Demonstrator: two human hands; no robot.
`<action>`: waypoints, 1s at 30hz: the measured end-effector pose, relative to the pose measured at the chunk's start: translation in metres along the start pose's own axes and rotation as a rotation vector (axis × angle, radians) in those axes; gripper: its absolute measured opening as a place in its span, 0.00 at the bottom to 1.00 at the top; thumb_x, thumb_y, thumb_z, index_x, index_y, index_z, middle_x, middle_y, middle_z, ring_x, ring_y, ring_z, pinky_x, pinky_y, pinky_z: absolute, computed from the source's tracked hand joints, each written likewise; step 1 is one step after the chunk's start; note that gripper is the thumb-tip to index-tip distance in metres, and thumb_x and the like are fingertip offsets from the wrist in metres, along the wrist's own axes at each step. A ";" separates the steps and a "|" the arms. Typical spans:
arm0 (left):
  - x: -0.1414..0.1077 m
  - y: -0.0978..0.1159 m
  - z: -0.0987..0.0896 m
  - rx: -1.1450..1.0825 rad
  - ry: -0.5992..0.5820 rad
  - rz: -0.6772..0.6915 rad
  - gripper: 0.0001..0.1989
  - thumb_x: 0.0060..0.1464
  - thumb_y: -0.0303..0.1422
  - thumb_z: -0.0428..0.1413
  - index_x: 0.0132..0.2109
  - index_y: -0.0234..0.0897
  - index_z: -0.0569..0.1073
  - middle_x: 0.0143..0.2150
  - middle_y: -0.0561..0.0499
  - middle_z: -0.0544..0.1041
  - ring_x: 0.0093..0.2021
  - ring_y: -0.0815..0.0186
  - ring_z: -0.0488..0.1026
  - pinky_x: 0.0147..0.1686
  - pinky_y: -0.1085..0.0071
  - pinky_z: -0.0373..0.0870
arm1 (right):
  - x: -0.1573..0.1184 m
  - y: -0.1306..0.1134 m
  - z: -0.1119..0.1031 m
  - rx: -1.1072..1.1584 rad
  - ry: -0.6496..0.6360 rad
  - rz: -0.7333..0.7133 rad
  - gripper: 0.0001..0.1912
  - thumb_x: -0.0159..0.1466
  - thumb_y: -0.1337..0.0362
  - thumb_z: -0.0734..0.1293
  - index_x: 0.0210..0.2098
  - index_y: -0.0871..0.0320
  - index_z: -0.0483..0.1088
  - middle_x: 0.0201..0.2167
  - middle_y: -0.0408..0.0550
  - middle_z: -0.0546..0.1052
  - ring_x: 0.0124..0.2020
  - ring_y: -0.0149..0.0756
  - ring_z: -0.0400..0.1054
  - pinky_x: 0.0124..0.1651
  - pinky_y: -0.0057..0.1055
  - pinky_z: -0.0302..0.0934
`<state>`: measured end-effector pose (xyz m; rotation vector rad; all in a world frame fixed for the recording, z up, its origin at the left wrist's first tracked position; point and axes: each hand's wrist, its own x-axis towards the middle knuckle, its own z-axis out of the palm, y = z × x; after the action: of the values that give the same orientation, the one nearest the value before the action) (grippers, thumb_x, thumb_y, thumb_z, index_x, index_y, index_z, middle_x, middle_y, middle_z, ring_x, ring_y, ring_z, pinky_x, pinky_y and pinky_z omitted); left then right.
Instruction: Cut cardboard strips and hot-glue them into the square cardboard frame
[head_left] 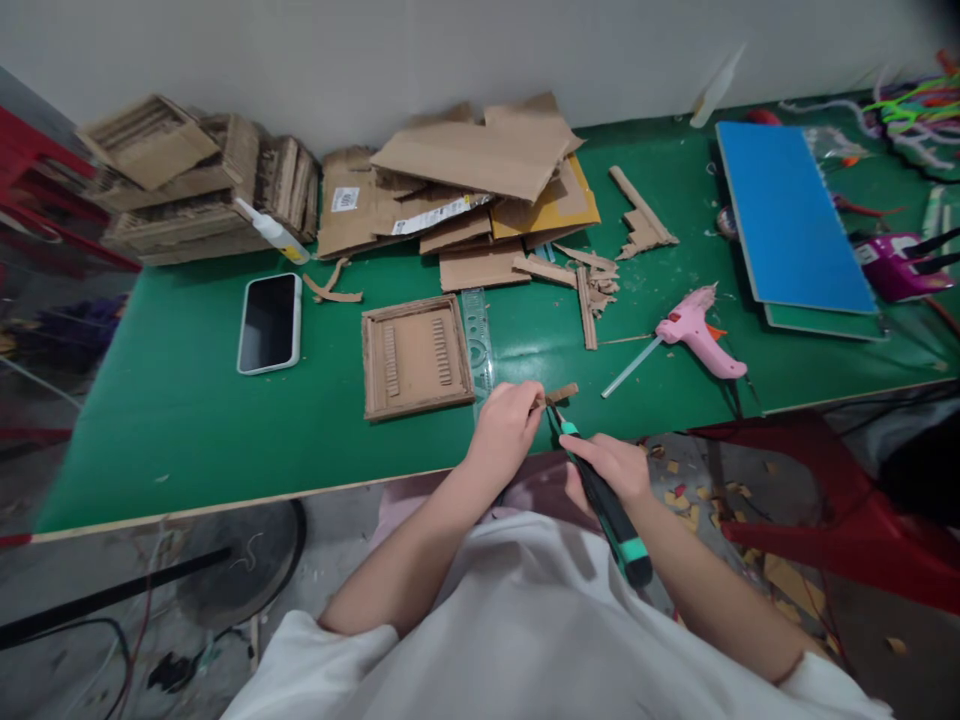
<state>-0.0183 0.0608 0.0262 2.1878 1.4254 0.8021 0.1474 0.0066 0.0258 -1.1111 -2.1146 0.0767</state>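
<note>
On my feed I see a loose, plain whitish top (525, 640) with short, wide sleeves (322, 655) and soft folds down its front, and pale pink clothing (403, 500) showing past its edge

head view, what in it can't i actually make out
- Tip of the black-and-green tool: head view, too small, close by the fingers of the left hand.
- Held end of the cardboard strip: head view, covered by those fingers.
- Print on the white label: head view, too small and blurred.
- Sheet under the blue board: head view, mostly hidden by that board.
- Coloured strands: head view, cut off by the right edge.
</note>
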 end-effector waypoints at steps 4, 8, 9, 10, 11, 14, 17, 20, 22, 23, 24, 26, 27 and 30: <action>0.000 0.000 0.000 0.009 -0.006 -0.002 0.05 0.53 0.25 0.50 0.37 0.38 0.66 0.33 0.51 0.71 0.36 0.65 0.66 0.37 0.70 0.64 | 0.000 0.001 0.002 -0.058 -0.061 0.018 0.20 0.53 0.70 0.63 0.46 0.58 0.65 0.22 0.40 0.68 0.23 0.27 0.62 0.28 0.25 0.57; -0.001 0.001 -0.001 -0.010 -0.004 -0.002 0.05 0.53 0.24 0.50 0.37 0.38 0.65 0.33 0.51 0.71 0.36 0.65 0.66 0.36 0.70 0.64 | 0.000 0.001 0.005 -0.074 -0.087 0.055 0.19 0.54 0.69 0.63 0.46 0.57 0.65 0.23 0.41 0.68 0.24 0.27 0.62 0.29 0.25 0.58; -0.001 0.001 -0.001 -0.016 -0.002 -0.003 0.05 0.53 0.24 0.50 0.37 0.38 0.65 0.32 0.52 0.71 0.36 0.65 0.66 0.36 0.70 0.64 | 0.001 0.001 0.006 -0.080 -0.090 0.054 0.19 0.54 0.69 0.63 0.46 0.56 0.65 0.23 0.41 0.68 0.24 0.27 0.62 0.29 0.25 0.58; -0.001 0.001 -0.001 -0.021 0.000 -0.004 0.05 0.53 0.24 0.50 0.36 0.38 0.65 0.32 0.52 0.71 0.35 0.66 0.65 0.36 0.71 0.64 | 0.002 0.001 0.006 -0.082 -0.089 0.049 0.19 0.55 0.69 0.63 0.46 0.56 0.65 0.23 0.41 0.68 0.24 0.27 0.62 0.29 0.26 0.58; -0.001 0.001 -0.001 -0.024 0.000 -0.005 0.05 0.53 0.24 0.50 0.36 0.38 0.65 0.32 0.52 0.71 0.35 0.66 0.65 0.36 0.71 0.64 | 0.004 0.000 0.006 -0.080 -0.085 0.041 0.18 0.55 0.69 0.63 0.46 0.56 0.65 0.22 0.41 0.68 0.24 0.27 0.62 0.29 0.26 0.58; -0.001 0.001 -0.001 -0.028 -0.003 -0.004 0.05 0.53 0.24 0.50 0.36 0.38 0.65 0.33 0.52 0.71 0.36 0.66 0.66 0.37 0.71 0.64 | 0.009 -0.002 0.003 -0.052 -0.069 0.023 0.18 0.54 0.70 0.62 0.45 0.58 0.65 0.22 0.41 0.68 0.23 0.27 0.62 0.27 0.25 0.58; -0.001 0.000 -0.001 -0.027 -0.005 -0.008 0.05 0.53 0.24 0.50 0.37 0.38 0.66 0.33 0.51 0.71 0.37 0.66 0.66 0.38 0.70 0.64 | 0.012 -0.004 -0.001 -0.019 -0.047 0.022 0.17 0.54 0.71 0.62 0.44 0.59 0.65 0.21 0.41 0.68 0.22 0.27 0.61 0.26 0.25 0.58; -0.001 0.001 -0.001 -0.024 -0.015 -0.013 0.04 0.53 0.25 0.50 0.36 0.38 0.66 0.33 0.52 0.71 0.36 0.66 0.66 0.37 0.70 0.64 | 0.012 -0.004 -0.001 0.006 -0.047 0.028 0.18 0.54 0.71 0.62 0.44 0.59 0.65 0.21 0.42 0.68 0.22 0.28 0.62 0.27 0.25 0.58; -0.001 0.001 -0.001 -0.021 -0.013 -0.012 0.04 0.53 0.25 0.50 0.35 0.38 0.65 0.32 0.52 0.71 0.36 0.66 0.65 0.36 0.71 0.64 | 0.011 -0.004 0.000 0.008 -0.056 0.038 0.17 0.54 0.70 0.62 0.44 0.59 0.65 0.21 0.41 0.68 0.22 0.28 0.62 0.27 0.25 0.58; 0.000 0.002 -0.001 -0.019 -0.009 -0.010 0.04 0.53 0.25 0.50 0.35 0.38 0.65 0.32 0.52 0.71 0.35 0.66 0.65 0.36 0.71 0.64 | 0.010 -0.004 0.000 -0.003 -0.061 0.043 0.17 0.54 0.70 0.62 0.44 0.58 0.66 0.21 0.41 0.67 0.22 0.28 0.62 0.27 0.25 0.58; 0.000 0.002 -0.001 -0.018 -0.005 -0.009 0.04 0.53 0.25 0.50 0.35 0.38 0.65 0.31 0.52 0.71 0.35 0.66 0.65 0.36 0.71 0.64 | 0.010 -0.004 0.001 -0.015 -0.062 0.047 0.17 0.54 0.69 0.62 0.44 0.58 0.66 0.21 0.41 0.67 0.22 0.28 0.62 0.27 0.25 0.58; 0.000 0.002 -0.001 -0.017 -0.002 -0.008 0.04 0.53 0.25 0.50 0.35 0.38 0.65 0.31 0.52 0.71 0.35 0.66 0.65 0.35 0.71 0.64 | 0.011 -0.004 0.003 -0.017 -0.050 0.047 0.16 0.54 0.69 0.61 0.43 0.58 0.66 0.21 0.41 0.66 0.22 0.28 0.62 0.27 0.25 0.58; 0.000 0.002 -0.001 -0.017 -0.003 -0.008 0.04 0.53 0.25 0.50 0.35 0.38 0.65 0.31 0.52 0.71 0.35 0.66 0.65 0.35 0.71 0.64 | 0.012 -0.004 0.004 -0.006 -0.037 0.045 0.15 0.54 0.69 0.61 0.43 0.58 0.66 0.21 0.41 0.67 0.22 0.28 0.62 0.27 0.25 0.58; -0.001 0.001 0.000 -0.024 -0.006 -0.006 0.05 0.53 0.24 0.50 0.36 0.38 0.65 0.32 0.52 0.71 0.35 0.66 0.65 0.36 0.71 0.64 | 0.016 -0.005 0.004 0.035 -0.011 0.045 0.15 0.55 0.69 0.61 0.42 0.58 0.65 0.21 0.42 0.67 0.21 0.29 0.62 0.26 0.26 0.59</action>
<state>-0.0180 0.0599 0.0269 2.1653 1.4118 0.8055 0.1358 0.0164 0.0336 -1.1403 -2.0903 0.1404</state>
